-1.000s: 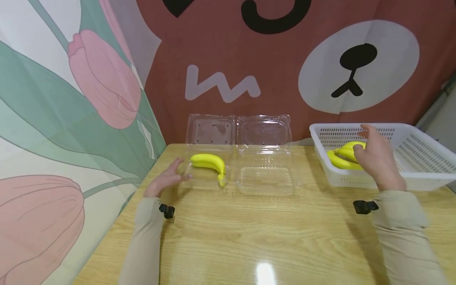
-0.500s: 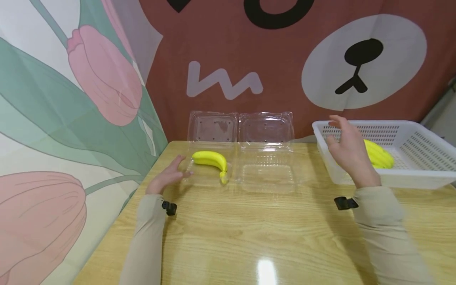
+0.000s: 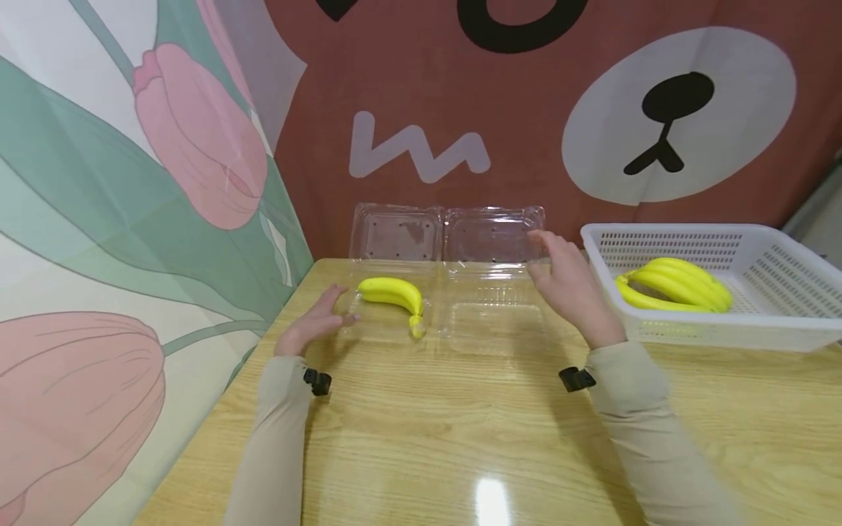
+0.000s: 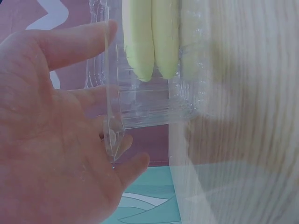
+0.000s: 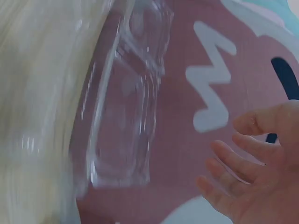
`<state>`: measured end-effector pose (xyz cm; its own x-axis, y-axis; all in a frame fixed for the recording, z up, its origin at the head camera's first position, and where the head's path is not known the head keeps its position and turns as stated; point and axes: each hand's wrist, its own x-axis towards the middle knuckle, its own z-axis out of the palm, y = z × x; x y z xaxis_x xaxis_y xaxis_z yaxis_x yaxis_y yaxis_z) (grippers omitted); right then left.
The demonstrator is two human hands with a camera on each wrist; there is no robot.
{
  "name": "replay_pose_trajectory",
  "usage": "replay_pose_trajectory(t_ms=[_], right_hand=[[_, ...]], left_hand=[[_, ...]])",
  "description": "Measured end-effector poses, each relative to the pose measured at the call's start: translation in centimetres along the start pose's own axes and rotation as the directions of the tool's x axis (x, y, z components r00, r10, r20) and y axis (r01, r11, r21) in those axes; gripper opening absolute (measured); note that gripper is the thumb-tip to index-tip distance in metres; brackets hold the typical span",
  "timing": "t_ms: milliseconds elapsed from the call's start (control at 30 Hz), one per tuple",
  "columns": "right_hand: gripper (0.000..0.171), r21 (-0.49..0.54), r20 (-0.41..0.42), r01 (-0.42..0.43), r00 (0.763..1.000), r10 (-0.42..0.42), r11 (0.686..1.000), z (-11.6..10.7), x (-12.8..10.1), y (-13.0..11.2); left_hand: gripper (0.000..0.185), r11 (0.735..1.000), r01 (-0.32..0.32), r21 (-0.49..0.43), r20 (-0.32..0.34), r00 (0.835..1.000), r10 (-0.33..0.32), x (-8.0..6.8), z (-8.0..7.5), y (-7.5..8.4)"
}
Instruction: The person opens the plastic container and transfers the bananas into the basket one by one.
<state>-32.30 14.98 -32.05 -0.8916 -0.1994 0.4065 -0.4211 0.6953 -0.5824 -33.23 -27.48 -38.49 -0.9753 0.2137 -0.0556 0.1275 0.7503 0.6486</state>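
A yellow bunch of bananas (image 3: 393,293) lies in the left clear plastic container (image 3: 430,321), whose lid stands raised behind it. In the left wrist view two banana tips (image 4: 142,60) show inside it. My left hand (image 3: 317,321) is at that container's left side, thumb and fingers loosely spread along the rim (image 4: 111,98). Raised over the right side of the second clear container (image 3: 493,330), my right hand (image 3: 571,288) has its fingers relaxed and apart, with nothing in it. That container's lid (image 3: 493,234) stands up behind it; no fruit shows inside.
A white slotted basket (image 3: 776,329) stands at the right, with more yellow bananas (image 3: 680,283) in its left part. Behind the wooden table (image 3: 421,431) hangs a reddish-brown printed cloth (image 3: 513,131); a flower-patterned cloth (image 3: 204,139) borders it on the left.
My right hand has moved left from over the basket to the second container, uncovering the bananas in the basket. My left hand has stayed beside the left container.
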Motion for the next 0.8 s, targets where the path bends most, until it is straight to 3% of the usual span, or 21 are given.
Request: replay_pose_trajectory(t_ms=[400,800], right_hand=[[0.051,0.071,0.099,0.02,0.995,-0.027,0.997,6.1,1.7,-3.1],[0.052,0.079,0.123,0.027,0.992,-0.036,0.996,8.7,2.0,-5.0]], left_hand=[[0.075,0.999,-0.012,-0.043,-0.003,1.0,0.012,-0.1,0.2,0.1],[0.077,1.0,-0.01,0.0,-0.018,1.0,0.01,-0.3,0.1,0.0]])
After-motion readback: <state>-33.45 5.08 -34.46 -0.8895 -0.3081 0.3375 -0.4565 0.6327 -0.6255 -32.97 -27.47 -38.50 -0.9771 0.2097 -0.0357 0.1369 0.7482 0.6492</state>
